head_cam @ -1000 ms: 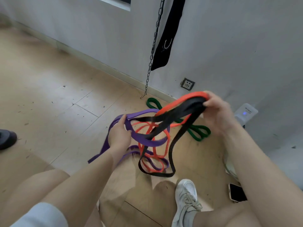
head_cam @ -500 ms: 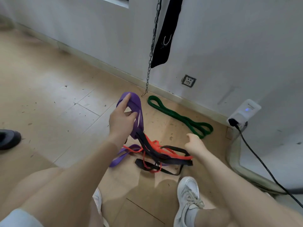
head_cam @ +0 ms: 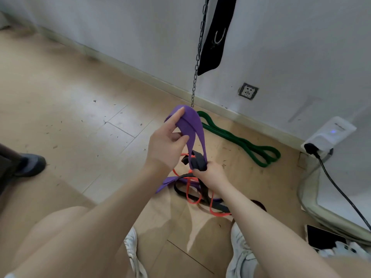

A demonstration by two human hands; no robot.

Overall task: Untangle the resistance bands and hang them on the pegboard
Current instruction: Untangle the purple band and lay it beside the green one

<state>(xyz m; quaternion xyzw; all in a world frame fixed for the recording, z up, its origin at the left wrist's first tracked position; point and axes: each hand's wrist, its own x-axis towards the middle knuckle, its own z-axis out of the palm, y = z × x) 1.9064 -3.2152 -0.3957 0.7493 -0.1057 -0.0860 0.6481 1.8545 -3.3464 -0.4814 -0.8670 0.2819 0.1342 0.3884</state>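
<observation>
My left hand (head_cam: 167,143) holds up a loop of the wide purple band (head_cam: 192,125), index finger stretched along its top. Just below, my right hand (head_cam: 209,173) is closed on the black band (head_cam: 197,162) where it passes through the purple loop. A thin orange band (head_cam: 188,194) is tangled with both and trails onto the wooden floor between my feet. A separate green band (head_cam: 241,140) lies loose on the floor by the wall. No pegboard is in view.
A metal chain (head_cam: 197,57) and a black strap (head_cam: 215,37) hang down the wall. A wall socket (head_cam: 248,91), a plugged-in white device (head_cam: 329,135) with a cable, a phone (head_cam: 321,238) on the floor and someone's dark shoe (head_cam: 28,164) at left.
My right hand dropped the raised black and orange bands, went down to the pile on the floor, then came up and gripped the black band under the purple loop that my left hand lifted.
</observation>
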